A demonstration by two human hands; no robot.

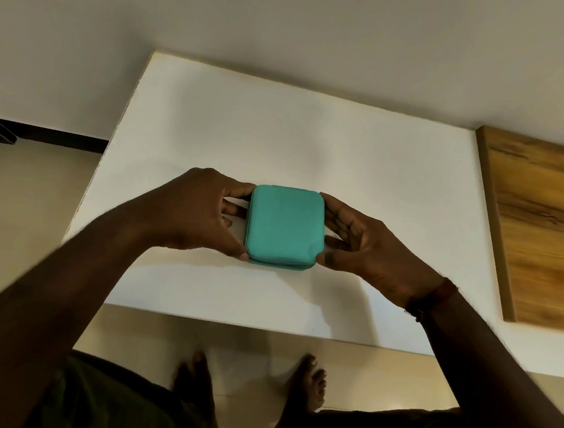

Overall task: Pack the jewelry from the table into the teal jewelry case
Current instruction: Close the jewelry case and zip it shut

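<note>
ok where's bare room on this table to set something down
The white table is bare behind the teal case to the wall, and right of it to the wooden panel; a narrower strip along the near edge. Crowded only where left hand and right hand grip the case.

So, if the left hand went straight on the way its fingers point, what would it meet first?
The closed teal jewelry case: the left hand grips its left side, fingertips against it. Beyond it, the right hand grips the opposite side.

We see a white table (279, 139) across the middle of the frame. One closed teal case (285, 224) is on it, at the centre; whether it rests fully, we cannot tell.
</note>
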